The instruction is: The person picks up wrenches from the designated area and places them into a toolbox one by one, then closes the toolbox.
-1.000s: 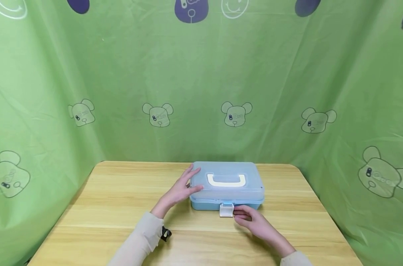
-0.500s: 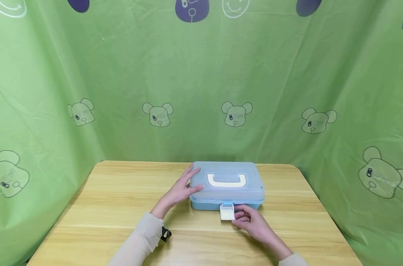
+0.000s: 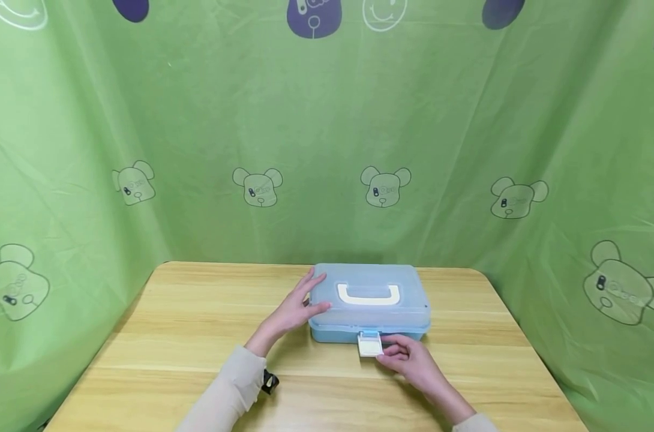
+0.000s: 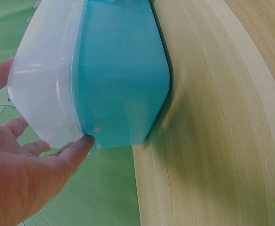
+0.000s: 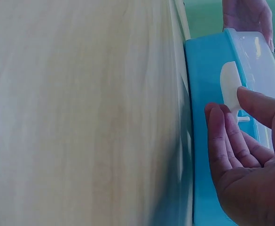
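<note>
A storage box with a light-blue base and a translucent lid sits on the table, lid down. My left hand rests on the lid's left side with fingers spread. In the left wrist view, a fingertip touches near the seam between lid and base. At the box's front, a white latch tilts outward from its hinge. My right hand pinches the latch's right side; the right wrist view shows the thumb on the latch with the other fingers behind it.
A white carrying handle lies flat on the lid. The wooden table reaches a green curtain with bear prints, which hangs behind and on both sides. A small black object shows beside the left cuff.
The white latch has swung further out from the box front, and the right thumb has moved onto its lower edge. The left hand and the box stay in place.
</note>
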The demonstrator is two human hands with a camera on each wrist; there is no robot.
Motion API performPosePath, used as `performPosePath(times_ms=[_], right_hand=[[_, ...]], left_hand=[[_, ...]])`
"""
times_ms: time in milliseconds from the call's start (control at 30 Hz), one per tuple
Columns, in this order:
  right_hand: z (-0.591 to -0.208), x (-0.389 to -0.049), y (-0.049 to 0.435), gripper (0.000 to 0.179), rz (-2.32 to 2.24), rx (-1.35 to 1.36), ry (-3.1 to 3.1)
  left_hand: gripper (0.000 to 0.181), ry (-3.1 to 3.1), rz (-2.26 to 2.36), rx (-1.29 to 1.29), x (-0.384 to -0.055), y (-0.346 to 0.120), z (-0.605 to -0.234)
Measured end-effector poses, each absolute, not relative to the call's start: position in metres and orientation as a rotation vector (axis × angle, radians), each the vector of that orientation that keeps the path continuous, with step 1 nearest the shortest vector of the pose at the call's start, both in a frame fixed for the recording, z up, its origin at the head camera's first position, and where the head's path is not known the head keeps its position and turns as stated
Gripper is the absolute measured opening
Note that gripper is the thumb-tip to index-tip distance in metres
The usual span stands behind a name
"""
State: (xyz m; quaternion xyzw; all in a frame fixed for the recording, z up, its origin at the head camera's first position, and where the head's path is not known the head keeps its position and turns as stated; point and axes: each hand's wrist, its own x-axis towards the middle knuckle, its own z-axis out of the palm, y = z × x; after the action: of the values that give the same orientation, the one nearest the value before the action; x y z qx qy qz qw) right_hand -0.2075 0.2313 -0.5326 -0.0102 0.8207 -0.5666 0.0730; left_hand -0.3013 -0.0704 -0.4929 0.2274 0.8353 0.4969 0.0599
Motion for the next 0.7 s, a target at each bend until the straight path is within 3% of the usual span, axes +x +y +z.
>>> performPosePath(times_ms=[700], right_hand=[[-0.522, -0.206, 0.236, 0.056, -1.865, -0.085, 2.219]], left_hand=[[0.080, 2.524, 1.502, 0.690, -0.304, -0.072, -0.494]])
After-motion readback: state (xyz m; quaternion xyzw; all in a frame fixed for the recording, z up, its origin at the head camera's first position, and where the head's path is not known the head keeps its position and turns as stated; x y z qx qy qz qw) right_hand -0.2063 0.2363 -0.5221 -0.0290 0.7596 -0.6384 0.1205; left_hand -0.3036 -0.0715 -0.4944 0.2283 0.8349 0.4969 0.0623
